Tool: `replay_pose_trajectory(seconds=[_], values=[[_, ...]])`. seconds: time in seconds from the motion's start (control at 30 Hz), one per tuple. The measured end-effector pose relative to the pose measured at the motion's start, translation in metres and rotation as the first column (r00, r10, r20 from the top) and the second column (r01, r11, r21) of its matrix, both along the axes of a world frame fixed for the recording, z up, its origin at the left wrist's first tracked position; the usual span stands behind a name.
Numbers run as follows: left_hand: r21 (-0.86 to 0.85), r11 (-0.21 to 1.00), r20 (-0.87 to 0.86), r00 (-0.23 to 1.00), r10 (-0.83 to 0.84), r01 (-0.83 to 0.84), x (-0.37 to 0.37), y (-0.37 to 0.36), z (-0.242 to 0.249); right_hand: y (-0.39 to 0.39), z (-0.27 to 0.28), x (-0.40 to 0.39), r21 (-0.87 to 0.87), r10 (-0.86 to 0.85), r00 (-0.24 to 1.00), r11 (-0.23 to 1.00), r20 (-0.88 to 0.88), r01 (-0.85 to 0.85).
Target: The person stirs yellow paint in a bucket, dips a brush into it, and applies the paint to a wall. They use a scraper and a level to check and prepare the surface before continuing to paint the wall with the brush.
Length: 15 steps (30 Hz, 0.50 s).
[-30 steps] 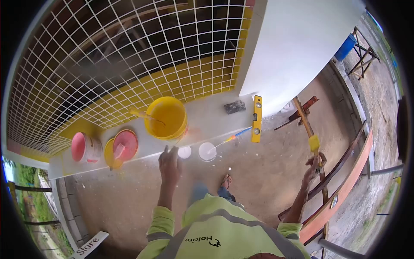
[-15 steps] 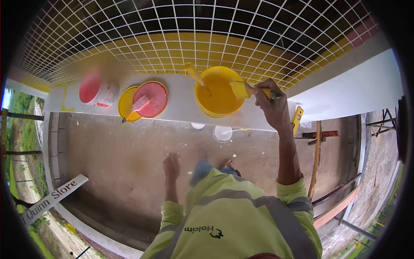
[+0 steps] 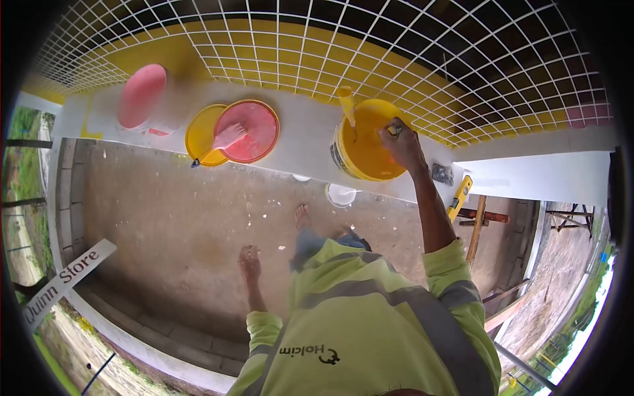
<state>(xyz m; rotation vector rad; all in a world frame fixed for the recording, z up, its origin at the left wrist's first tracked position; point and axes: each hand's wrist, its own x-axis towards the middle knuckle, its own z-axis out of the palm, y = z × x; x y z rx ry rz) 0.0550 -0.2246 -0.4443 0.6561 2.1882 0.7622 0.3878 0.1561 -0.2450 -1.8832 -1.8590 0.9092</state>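
My right hand [image 3: 404, 146] is closed round the handle of a paintbrush, over the yellow paint bucket [image 3: 371, 155]. The brush's bristles are down in the bucket, hidden by the hand. A yellow roller [image 3: 347, 105] leans on the bucket's far rim. My left hand [image 3: 249, 263] hangs low over the floor, away from everything, its fingers curled in; nothing shows in it. On the ledge to the left, a pink-coated brush [image 3: 231, 136] lies across a pink lid [image 3: 259, 142] and a yellow lid [image 3: 198, 135]. Farther left is a pink paint bucket [image 3: 142, 99].
White wire mesh [image 3: 290, 53] rises behind the ledge [image 3: 297, 125]. A dark block [image 3: 442, 174] and a yellow level [image 3: 460, 198] are right of the bucket. Below the ledge, a white container [image 3: 341, 194] stands on the floor. A "Quinn Store" sign [image 3: 69, 277] hangs at the left.
My right hand has lowered the yellow-coated brush from the bucket's right edge into the bucket. My left hand stays low. The view has shifted and tilted.
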Motion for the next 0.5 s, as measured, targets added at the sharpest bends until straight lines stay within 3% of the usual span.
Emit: replay_pose_trajectory(seconds=[0.17,0.27,0.37,0.5], values=[[0.033,0.997,-0.023,0.997,-0.068,0.069,-0.007,0.015,-0.013,0.005,-0.022,0.012,0.051,0.017,0.999,0.999,0.04,-0.019],[0.051,0.996,0.049,0.996,-0.076,0.073,-0.008,0.025,-0.019,-0.01,0.026,0.0,-0.077,-0.033,0.999,0.997,-0.03,0.03],[0.035,0.993,0.045,0.993,-0.112,0.111,-0.008,0.037,-0.011,-0.012,0.039,-0.002,0.096,-0.042,0.999,0.994,-0.034,0.045],[0.049,0.985,0.047,0.985,-0.166,0.164,-0.004,0.044,-0.007,0.002,0.008,0.003,0.2,0.12,0.989,0.975,-0.082,-0.101]])
